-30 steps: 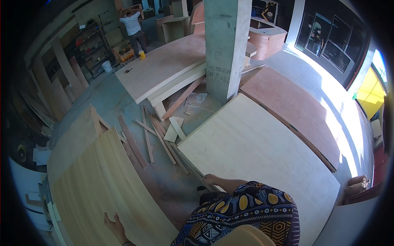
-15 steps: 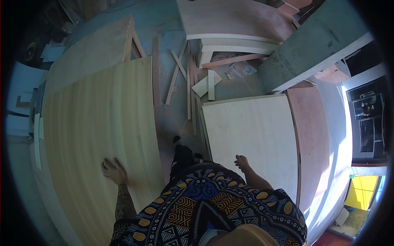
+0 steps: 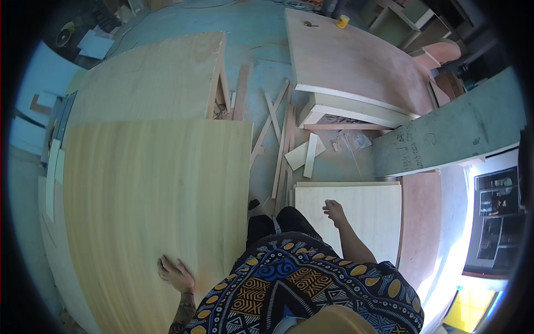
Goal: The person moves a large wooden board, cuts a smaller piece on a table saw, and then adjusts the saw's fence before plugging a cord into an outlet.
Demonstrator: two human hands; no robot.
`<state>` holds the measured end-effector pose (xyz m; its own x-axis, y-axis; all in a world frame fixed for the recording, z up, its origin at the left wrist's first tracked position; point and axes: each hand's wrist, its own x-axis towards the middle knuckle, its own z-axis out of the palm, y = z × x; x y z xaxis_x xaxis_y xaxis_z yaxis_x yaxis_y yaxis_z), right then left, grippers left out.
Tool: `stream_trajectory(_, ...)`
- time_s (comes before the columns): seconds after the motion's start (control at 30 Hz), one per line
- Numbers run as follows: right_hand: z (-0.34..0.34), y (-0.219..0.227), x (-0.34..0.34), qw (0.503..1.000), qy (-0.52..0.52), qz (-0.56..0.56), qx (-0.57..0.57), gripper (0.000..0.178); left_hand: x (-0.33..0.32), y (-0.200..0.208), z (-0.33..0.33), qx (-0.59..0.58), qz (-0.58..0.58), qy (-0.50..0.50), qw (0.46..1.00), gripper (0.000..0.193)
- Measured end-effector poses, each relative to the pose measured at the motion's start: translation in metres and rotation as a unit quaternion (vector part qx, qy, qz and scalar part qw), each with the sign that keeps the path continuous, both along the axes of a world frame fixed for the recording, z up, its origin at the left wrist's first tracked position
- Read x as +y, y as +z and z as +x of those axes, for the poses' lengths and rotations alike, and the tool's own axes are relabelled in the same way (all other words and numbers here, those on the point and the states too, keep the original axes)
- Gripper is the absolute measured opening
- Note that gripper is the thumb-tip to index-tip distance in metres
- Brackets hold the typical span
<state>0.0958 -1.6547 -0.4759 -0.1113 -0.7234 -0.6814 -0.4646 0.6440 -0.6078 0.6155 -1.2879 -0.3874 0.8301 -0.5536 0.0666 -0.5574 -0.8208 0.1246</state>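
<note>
A large pale plywood sheet [image 3: 156,189] with straight grain lies at my left. My left hand [image 3: 176,274] rests on its near part, palm down and fingers spread. Above a stack of lighter wood panels [image 3: 361,203] at my right hovers my right hand [image 3: 334,212]. Its fingers are curled in, and whatever they may hold is hidden. No part of that hand can be seen pressing on the panels.
Long wood strips [image 3: 281,150] and small offcuts [image 3: 311,155] lie on the floor ahead. A grey-green beam-like panel [image 3: 445,136] slants at the right. Farther off, a reddish board [image 3: 350,61] carries a yellow roll [image 3: 342,21]. Another sheet [image 3: 150,78] stands beyond mine.
The view has tilted up and turned, showing more of the far floor. My left hand appears nearer me along the plywood sheet. My right hand stays curled over the panels.
</note>
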Motion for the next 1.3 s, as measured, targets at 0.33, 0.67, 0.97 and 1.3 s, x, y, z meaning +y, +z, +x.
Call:
stream_trajectory(0.33, 0.071, -0.013, -0.115, 0.961, 0.237, -0.106, 0.093, 0.052, -0.079, -0.021, 0.03, -0.077, -0.091, -0.008, 0.993, 0.068)
stream_trajectory(0.67, 0.174, -0.035, -0.406, 0.871, 0.453, -0.139, 0.13, 0.046, -0.316, -0.024, 0.102, -0.172, -0.207, 0.05, 0.962, 0.064)
stream_trajectory(0.97, 0.266, 0.08, -0.675, 0.887, 0.392, -0.244, -0.014, 0.039, -0.583, -0.064, 0.158, 0.091, -0.705, 0.088, 0.698, 0.093)
stream_trajectory(1.3, 0.145, -0.011, -0.746, 0.918, 0.337, -0.084, 0.193, 0.054, -0.702, 0.048, 0.113, 0.092, 0.0, 0.387, 0.917, 0.084)
